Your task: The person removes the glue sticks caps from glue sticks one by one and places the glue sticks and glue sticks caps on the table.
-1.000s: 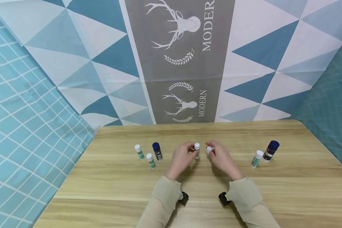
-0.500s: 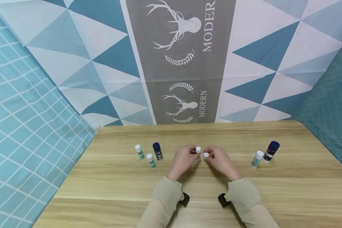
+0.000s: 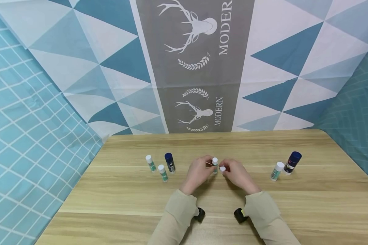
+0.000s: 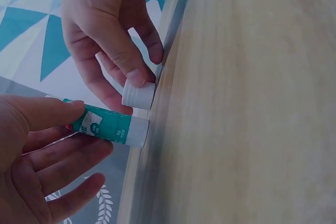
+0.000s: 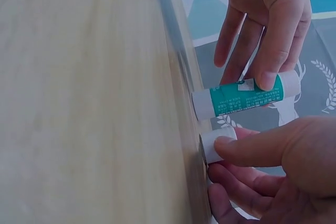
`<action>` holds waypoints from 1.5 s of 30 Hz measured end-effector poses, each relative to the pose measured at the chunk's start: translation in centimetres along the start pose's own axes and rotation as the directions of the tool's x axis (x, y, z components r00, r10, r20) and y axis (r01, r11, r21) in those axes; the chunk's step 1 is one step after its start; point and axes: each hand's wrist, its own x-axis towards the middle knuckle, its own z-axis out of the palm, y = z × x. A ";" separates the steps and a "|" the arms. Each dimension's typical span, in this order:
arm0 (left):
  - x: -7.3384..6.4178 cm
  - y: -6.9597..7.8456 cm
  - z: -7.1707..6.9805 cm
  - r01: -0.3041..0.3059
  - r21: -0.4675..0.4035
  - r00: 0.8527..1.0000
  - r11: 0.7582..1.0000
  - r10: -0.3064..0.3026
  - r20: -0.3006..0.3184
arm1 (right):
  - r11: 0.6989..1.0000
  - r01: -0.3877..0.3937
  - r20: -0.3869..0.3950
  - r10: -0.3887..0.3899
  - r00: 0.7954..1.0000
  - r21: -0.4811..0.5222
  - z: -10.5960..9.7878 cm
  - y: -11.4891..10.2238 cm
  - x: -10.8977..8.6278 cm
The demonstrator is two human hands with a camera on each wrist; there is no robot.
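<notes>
My left hand (image 3: pixel 199 173) holds a green glue stick (image 3: pixel 215 166) upright, thumb and fingers pinching its label. Both ends of this stick are white, and its lower end is right at the tabletop in the left wrist view. Just to the right, my right hand (image 3: pixel 237 173) pinches a short white cap (image 3: pixel 222 169) between thumb and fingers. The cap (image 5: pixel 218 144) stands close beside the stick's white base in the right wrist view, its lower rim right at the table surface.
On the left of the wooden table (image 3: pixel 119 197) stand two green glue sticks (image 3: pixel 151 163) (image 3: pixel 163 173) and a dark blue one (image 3: pixel 170 163). Another green stick (image 3: pixel 277 171) and a thicker dark blue one (image 3: pixel 292 163) stand on the right. A patterned cloth (image 3: pixel 263 102) hangs behind.
My right hand has brought the white cap leftward and down to the table beside the glue stick. My left hand has shifted slightly right and nearer me with the stick.
</notes>
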 end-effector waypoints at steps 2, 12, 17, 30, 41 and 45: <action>0.0 0.1 0.0 -0.003 -0.006 1.000 1.000 0.003 0.003 | 1.000 -0.001 -0.005 0.001 1.000 -0.008 0.0 0.0 0.0; 0.0 0.0 0.0 0.003 -0.012 1.000 1.000 -0.003 0.007 | 1.000 -0.019 -0.020 0.019 1.000 -0.017 0.1 0.0 0.0; 0.0 0.0 0.2 0.011 -0.013 1.000 1.000 -0.011 0.014 | 0.999 -0.014 -0.031 0.013 0.999 -0.033 0.1 0.0 -0.1; -0.1 -0.1 0.4 0.015 0.015 1.000 1.000 -0.015 0.020 | 0.999 -0.033 -0.035 0.031 0.999 -0.041 0.3 0.0 -0.2; -0.3 0.5 0.1 0.023 0.138 1.000 0.990 -0.024 0.006 | 0.998 0.000 -0.029 -0.001 1.000 -0.055 0.3 -0.5 -0.2; -0.5 0.8 -0.4 0.020 0.221 1.000 0.975 -0.022 0.006 | 0.996 -0.002 -0.038 -0.002 0.999 -0.089 0.3 -1.0 -0.3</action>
